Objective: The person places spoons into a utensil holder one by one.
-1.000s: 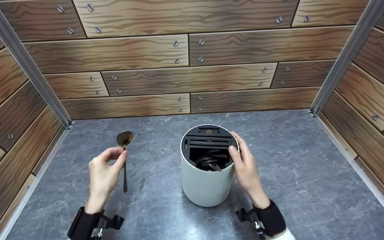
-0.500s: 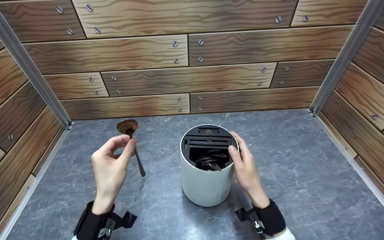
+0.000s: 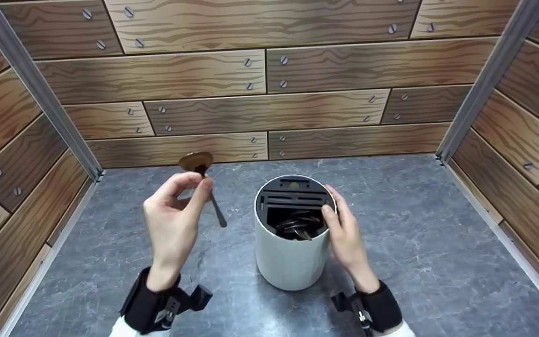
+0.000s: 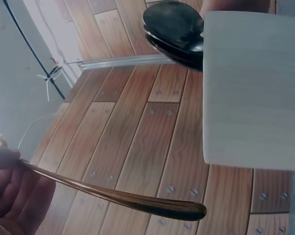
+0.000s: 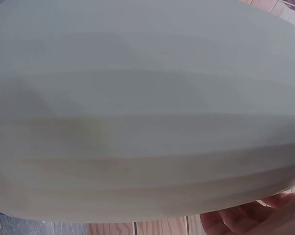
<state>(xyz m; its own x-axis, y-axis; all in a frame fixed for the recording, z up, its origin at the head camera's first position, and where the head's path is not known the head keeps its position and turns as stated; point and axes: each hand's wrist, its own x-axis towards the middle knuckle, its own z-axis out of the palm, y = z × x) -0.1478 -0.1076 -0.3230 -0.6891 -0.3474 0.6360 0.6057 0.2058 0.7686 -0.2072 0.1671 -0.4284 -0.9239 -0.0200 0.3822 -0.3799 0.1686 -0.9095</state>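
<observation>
My left hand [image 3: 176,215] pinches a dark bronze spoon [image 3: 218,211] between thumb and fingertips, just below the bowl. The bowl points up and away, and the handle slants down to the right, above the table. In the left wrist view, the spoon's handle [image 4: 152,203] reaches free of the fingers. My right hand [image 3: 346,234] holds the right side of a pale grey utensil holder [image 3: 290,262], thumb at the rim and fingers along the outer wall. Several dark spoons [image 3: 297,224] are in the holder's front compartment. The right wrist view is mostly filled by the holder's wall [image 5: 147,98].
The holder's black insert [image 3: 293,192] has narrow slots behind the large compartment. It stands upright on a grey marbled table [image 3: 419,252]. Wood-pattern walls [image 3: 204,112] enclose the back and both sides, with metal posts [image 3: 475,89] in the corners.
My left hand has moved up, forward and to the right with the spoon, whose handle has swung from nearly straight down toward the right. The right hand and the utensil holder have stayed put.
</observation>
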